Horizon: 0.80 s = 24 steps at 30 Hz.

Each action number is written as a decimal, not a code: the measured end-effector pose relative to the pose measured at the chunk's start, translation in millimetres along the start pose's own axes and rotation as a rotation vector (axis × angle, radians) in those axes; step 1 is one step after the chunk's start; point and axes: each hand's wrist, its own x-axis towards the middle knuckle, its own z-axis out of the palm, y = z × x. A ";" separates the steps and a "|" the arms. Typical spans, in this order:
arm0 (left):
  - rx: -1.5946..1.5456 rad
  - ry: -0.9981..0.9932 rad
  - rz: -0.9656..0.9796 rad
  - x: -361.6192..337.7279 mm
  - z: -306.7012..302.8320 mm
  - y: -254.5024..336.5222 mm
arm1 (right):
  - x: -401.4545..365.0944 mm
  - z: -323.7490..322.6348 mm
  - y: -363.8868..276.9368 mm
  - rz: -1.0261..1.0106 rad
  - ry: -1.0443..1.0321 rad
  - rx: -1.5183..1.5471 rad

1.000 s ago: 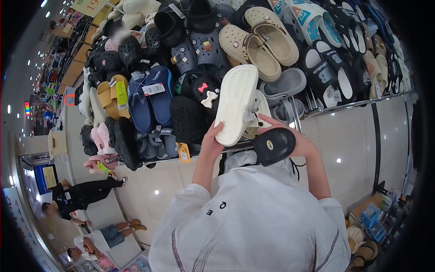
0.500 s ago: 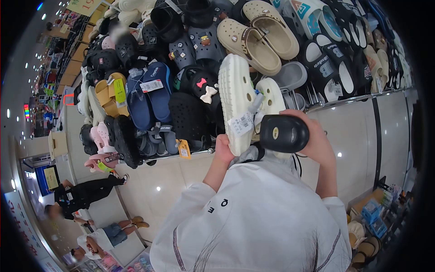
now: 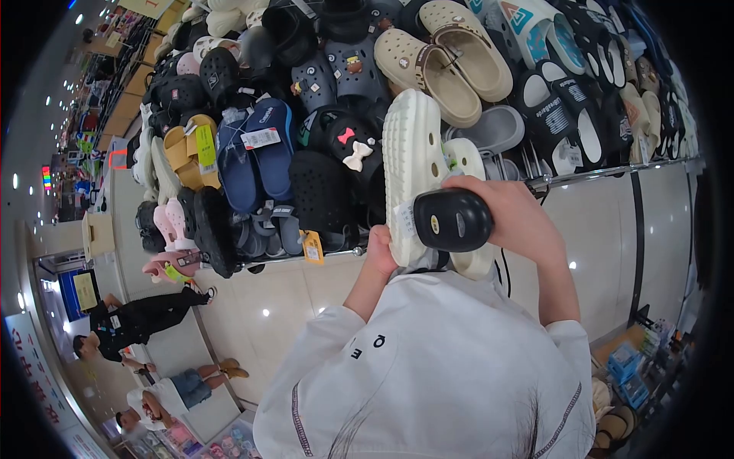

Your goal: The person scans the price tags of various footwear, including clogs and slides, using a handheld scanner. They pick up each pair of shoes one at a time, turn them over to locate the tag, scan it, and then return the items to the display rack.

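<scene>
My left hand (image 3: pixel 381 251) is closed on the lower end of a white clog (image 3: pixel 409 161), which stands on its side with its ridged sole facing left. A second white clog (image 3: pixel 466 162) hangs just to its right, partly hidden. In my right hand (image 3: pixel 524 218) is a black barcode scanner (image 3: pixel 455 222), fingers wrapped round it. The scanner's head is right over the white barcode tag (image 3: pixel 404 219) on the clog and covers most of it.
A rack packed with footwear fills the far side: beige clogs (image 3: pixel 443 69), navy slides (image 3: pixel 267 157), black clogs (image 3: pixel 325 191) and black-and-white slides (image 3: pixel 558 115). A metal rail (image 3: pixel 604 172) edges it. Two people stand at the lower left; boxed goods (image 3: pixel 627 367) sit at the lower right.
The scanner in my right hand has moved left and slightly up, over the tag that showed plainly before. The clogs sit slightly further right in view.
</scene>
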 end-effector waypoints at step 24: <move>2.798 -0.045 0.818 52.3 108.9 -73.7 | -78.8 30.0 109.7 0.036 0.316 1.243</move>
